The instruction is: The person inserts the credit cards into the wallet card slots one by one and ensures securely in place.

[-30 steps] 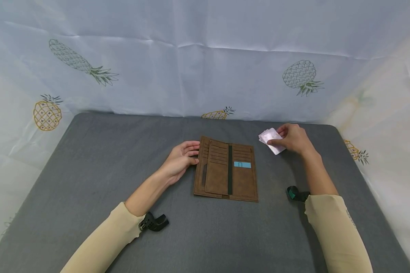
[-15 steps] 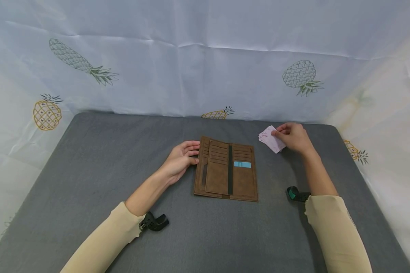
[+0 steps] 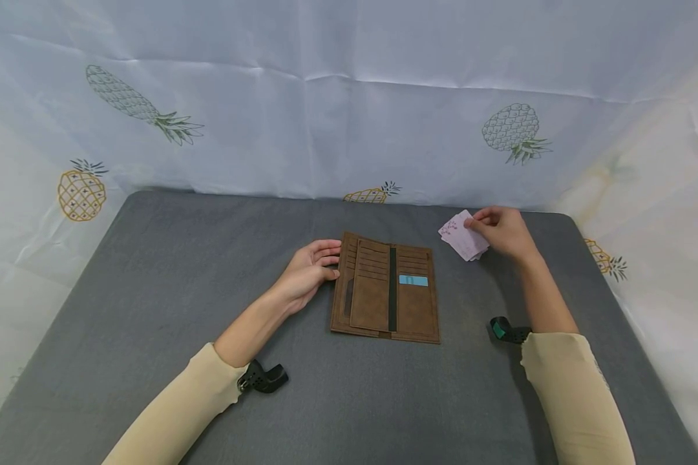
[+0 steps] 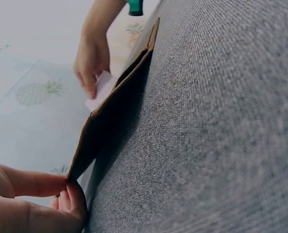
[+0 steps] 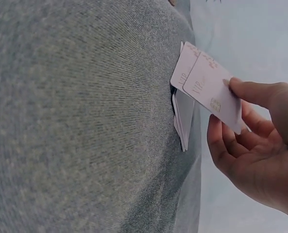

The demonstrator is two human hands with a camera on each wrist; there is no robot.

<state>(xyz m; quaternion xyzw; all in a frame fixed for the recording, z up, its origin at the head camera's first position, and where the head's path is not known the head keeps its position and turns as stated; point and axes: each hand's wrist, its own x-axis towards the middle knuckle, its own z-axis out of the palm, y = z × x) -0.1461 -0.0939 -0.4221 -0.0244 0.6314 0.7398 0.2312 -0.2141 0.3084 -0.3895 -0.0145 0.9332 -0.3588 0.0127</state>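
An unfolded brown wallet (image 3: pixel 417 313) lies at mid-table, a blue card (image 3: pixel 413 280) showing in one of its right-hand slots. My left hand (image 3: pixel 307 274) pinches the wallet's left edge between thumb and fingers; in the left wrist view that edge is raised off the cloth. Far to the right, my right hand (image 3: pixel 503 232) pinches a pale pink card (image 5: pixel 212 90) printed with "VIP" and a chip. Several more pale cards (image 5: pixel 183 114) are stacked loosely under it on the table, overlapped by the held card.
Grey cloth covers the table (image 3: pixel 349 400). A white curtain (image 3: pixel 349 129) with pineapple prints hangs behind the table's far edge and along both sides. Black wrist mounts (image 3: pixel 266 378) sit at both sleeve cuffs.
My right thumb has slid toward the far end of the cards, and the hand has shifted slightly away with the top card. The left hand and wallet have stayed put.
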